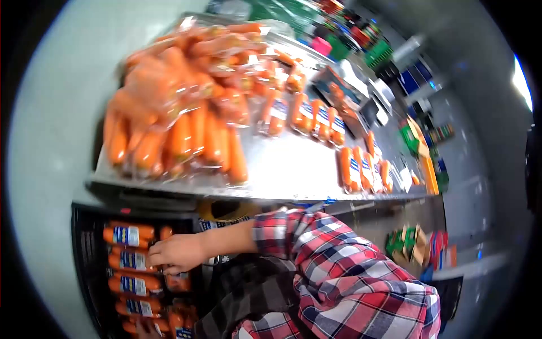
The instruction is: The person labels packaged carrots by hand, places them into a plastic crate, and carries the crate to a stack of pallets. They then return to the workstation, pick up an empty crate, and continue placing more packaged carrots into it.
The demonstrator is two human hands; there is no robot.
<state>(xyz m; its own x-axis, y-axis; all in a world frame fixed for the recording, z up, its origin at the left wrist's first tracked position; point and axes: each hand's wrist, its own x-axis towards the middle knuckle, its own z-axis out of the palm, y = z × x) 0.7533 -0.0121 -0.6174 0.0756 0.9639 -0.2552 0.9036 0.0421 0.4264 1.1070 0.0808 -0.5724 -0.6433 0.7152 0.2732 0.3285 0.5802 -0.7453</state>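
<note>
A black crate [84, 265] at lower left holds labelled packs of carrots laid in two columns. My right hand [180, 252] reaches in from the right, its curled fingers closed over a pack of carrots [166, 233] in the right-hand column, mostly hidden beneath it. Beside those fingers lies a labelled pack [133, 260] in the left column. At the bottom edge of the view, part of my left hand [147, 329] shows, fingers bent against the lowest pack of carrots [162, 326].
Above the crate stands a metal table [276, 169]. A heap of bagged carrots [175, 101] covers its left side, and labelled packs [320, 120] stand in rows to the right. Farther off are a scale [375, 110], an orange crate edge [429, 175] and green crates [378, 53].
</note>
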